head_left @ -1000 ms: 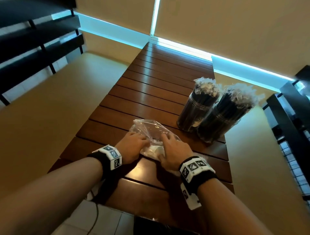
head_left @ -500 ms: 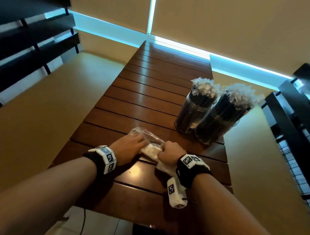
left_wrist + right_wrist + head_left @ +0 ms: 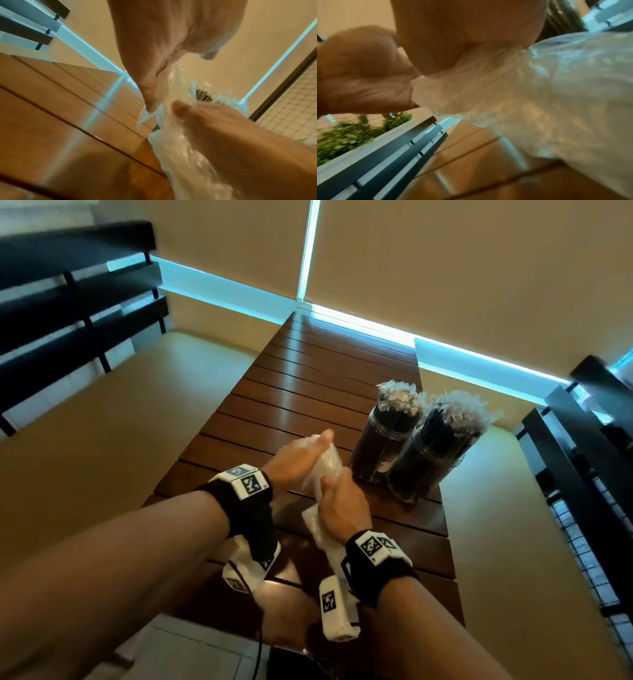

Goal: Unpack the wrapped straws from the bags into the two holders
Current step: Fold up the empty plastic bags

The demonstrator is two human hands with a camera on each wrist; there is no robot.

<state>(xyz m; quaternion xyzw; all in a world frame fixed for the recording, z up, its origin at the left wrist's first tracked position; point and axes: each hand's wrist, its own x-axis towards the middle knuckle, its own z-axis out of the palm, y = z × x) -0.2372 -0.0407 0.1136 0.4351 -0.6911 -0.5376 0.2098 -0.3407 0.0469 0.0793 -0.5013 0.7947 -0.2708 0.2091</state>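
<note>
Head view | left hand [image 3: 301, 455] and right hand [image 3: 342, 508] both grip crumpled bag [image 3: 327, 470]

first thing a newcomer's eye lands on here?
Both hands meet over the near middle of the slatted wooden table: the left hand and the right hand grip one crumpled clear plastic bag, rolled into a long bundle between them. Just beyond and to the right stand the two holders, side by side, each packed with dark wrapped straws whose clear wrapper tips fan out on top.
</note>
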